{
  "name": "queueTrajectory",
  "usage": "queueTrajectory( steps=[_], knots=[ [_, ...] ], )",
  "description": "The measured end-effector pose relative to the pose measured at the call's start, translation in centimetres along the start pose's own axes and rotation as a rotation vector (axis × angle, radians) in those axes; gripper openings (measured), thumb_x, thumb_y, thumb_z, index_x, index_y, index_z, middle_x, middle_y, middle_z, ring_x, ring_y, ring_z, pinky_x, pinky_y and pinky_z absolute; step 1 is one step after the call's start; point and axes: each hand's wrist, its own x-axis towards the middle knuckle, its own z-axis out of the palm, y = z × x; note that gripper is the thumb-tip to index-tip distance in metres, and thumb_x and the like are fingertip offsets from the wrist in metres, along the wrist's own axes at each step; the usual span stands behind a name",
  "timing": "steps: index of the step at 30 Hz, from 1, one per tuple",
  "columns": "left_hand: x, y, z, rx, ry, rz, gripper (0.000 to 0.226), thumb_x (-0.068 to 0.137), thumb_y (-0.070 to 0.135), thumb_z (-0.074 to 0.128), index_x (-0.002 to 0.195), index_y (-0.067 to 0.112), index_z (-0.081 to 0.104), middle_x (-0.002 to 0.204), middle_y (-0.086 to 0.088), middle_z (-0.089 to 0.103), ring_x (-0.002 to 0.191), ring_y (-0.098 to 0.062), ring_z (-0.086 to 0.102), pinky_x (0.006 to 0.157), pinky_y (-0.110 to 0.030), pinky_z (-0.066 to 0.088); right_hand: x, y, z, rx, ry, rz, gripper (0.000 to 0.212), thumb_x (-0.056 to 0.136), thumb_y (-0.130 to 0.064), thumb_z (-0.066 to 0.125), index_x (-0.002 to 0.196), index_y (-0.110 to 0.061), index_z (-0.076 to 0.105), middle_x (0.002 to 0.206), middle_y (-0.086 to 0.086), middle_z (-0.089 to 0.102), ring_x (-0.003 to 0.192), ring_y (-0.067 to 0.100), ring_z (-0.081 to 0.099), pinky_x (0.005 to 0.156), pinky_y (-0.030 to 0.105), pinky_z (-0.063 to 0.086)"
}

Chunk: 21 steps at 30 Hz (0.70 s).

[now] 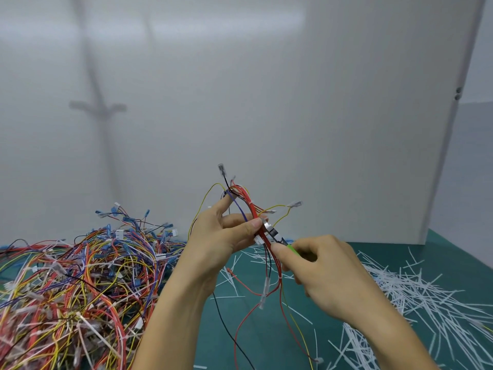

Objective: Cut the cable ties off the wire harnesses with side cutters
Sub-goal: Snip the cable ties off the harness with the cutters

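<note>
Head | harness [254,210] btw L hand [216,237] fingers [246,228] | R hand [329,272] grips cutters [274,232]

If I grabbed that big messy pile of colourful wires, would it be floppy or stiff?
Probably floppy: the wire harness the left hand holds droops in loose loops below it. The pile of wires looks tangled, so lifting one wire would likely drag others along. Thin wires suggest it is fairly light.

One wide-angle view, worn on the head, looks forward and slightly down from close behind the left hand [221,241] and right hand [328,273]. The worktop [448,252] lies beneath them, an upright white panel [266,89] just beyond.
</note>
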Motion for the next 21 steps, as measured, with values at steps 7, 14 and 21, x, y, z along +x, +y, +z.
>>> queueTrajectory(
  steps=[7, 14, 21],
  knots=[
    [-0.4, 0.6, -0.1, -0.038, -0.019, 0.025, 0.066, 0.054, 0.025, 0.083, 0.113, 0.035, 0.056, 0.093, -0.01, 0.077, 0.086, -0.026, 0.074, 0.077, -0.032, 0.061, -0.2, -0.4, 0.3, 0.05, 0.009, 0.017, 0.064, 0.078, -0.073, 0.045, 0.08, -0.013, 0.066, 0.073, 0.009, 0.062, 0.063, 0.028, 0.055, 0.06, 0.036, 0.049],
    [-0.3, 0.4, 0.3, -0.08, -0.022, 0.005, 0.064, 0.054, 0.023, 0.083, 0.111, 0.033, 0.057, 0.094, -0.011, 0.077, 0.087, -0.027, 0.074, 0.077, -0.031, 0.061, 0.0, -0.2, 0.2, 0.07, 0.029, -0.007, 0.064, 0.084, -0.068, 0.048, 0.079, -0.005, 0.061, 0.063, 0.011, 0.048, 0.053, 0.015, 0.039, 0.054, 0.03, 0.036],
    [-0.1, 0.3, 1.0, -0.29, -0.004, -0.13, 0.067, 0.06, 0.007, 0.077, 0.124, 0.014, 0.059, 0.092, -0.012, 0.077, 0.076, -0.021, 0.075, 0.06, -0.022, 0.057, -0.1, -0.5, 0.1, 0.058, 0.073, -0.028, 0.063, 0.083, -0.066, 0.048, 0.072, -0.006, 0.059, 0.057, 0.01, 0.044, 0.052, 0.015, 0.034, 0.052, 0.03, 0.033]
  ],
)
